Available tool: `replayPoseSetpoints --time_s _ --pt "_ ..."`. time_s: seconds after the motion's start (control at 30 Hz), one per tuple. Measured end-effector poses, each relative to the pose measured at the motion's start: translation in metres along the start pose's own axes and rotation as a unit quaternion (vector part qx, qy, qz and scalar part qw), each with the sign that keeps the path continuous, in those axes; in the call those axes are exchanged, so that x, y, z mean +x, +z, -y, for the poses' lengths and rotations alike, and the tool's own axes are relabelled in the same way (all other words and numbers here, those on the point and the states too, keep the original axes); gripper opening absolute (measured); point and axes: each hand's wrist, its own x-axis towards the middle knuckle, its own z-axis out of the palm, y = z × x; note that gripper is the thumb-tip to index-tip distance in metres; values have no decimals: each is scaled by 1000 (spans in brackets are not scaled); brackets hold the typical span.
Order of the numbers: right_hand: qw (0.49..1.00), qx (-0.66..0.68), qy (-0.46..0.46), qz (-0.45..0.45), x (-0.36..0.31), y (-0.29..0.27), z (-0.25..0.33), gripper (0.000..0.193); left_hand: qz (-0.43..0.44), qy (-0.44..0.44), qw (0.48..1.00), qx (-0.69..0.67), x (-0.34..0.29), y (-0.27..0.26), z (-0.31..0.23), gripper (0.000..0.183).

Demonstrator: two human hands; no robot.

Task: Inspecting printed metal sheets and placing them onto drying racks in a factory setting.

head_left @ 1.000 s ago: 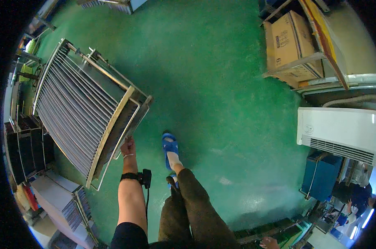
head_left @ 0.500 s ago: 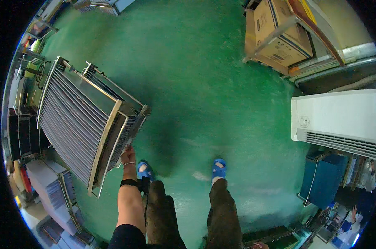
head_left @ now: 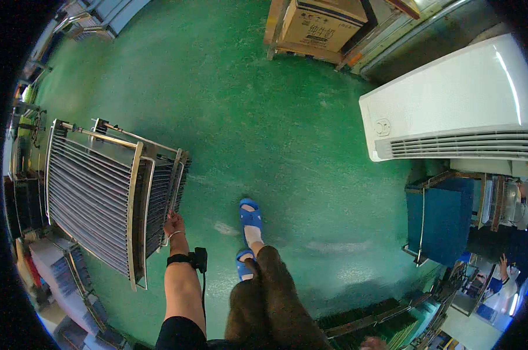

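A wheeled-looking metal rack with many close-set slats stands at my left. My left hand is closed on the near right side of its frame, with the arm stretched forward; a strap with a small black device sits on that wrist. Only a bit of my right hand shows at the lower edge, blurred, its fingers hard to read. It is closest to a low rack of green boards, and I cannot tell whether it touches them.
A white air-conditioner-like cabinet stands at right, with a blue-sided rack below it. Cardboard boxes sit on a shelf at the far side. Stacked grey sheets line the left. Another person's hand shows at far right.
My view has turned right and my feet have stepped closer together. The slatted rack sits a little further left in view, with my left hand still on it.
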Motion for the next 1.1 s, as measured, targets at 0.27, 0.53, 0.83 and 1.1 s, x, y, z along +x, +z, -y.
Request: replayPoseSetpoints --time_s 0.27,0.53,0.83,1.1 --pt "985 164 30 -54 -45 23 -191 36 53 -50 990 119 19 -31 10 36" --pt "991 127 31 -20 -78 -12 -231 41 219 -119 969 2 104 -97 10 30" --pt "984 119 112 -70 -150 85 14 48 -47 -88 994 -48 -74 -27 81 60" --pt "963 144 205 -102 -216 121 73 58 -19 -117 992 41 -127 36 51 36"
